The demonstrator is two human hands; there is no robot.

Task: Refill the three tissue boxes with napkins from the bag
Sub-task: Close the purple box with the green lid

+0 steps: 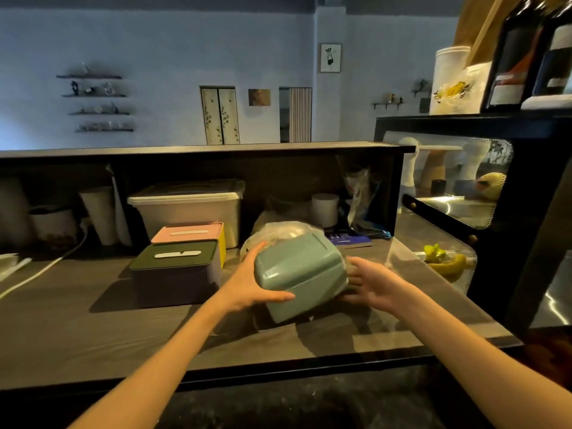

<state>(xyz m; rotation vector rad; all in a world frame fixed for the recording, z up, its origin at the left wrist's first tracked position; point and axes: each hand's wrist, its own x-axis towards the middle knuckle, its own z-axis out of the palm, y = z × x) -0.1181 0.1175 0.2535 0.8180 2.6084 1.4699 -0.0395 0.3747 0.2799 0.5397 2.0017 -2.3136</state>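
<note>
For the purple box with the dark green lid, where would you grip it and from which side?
Grip the purple box by its two short side walls, one hand from each side. Its lid is flat and slotted, with no handle showing, and its front and left sides look free; the yellow box stands close behind.

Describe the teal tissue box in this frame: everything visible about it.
The teal tissue box looks like smooth matte plastic with rounded corners. It is tilted, its underside turned toward the camera, over the dark counter and in front of a clear plastic bag. The left hand grips its left side, thumb along the lower edge; the right hand is at its right side, fingers blurred. Its slot and contents are hidden.
</note>
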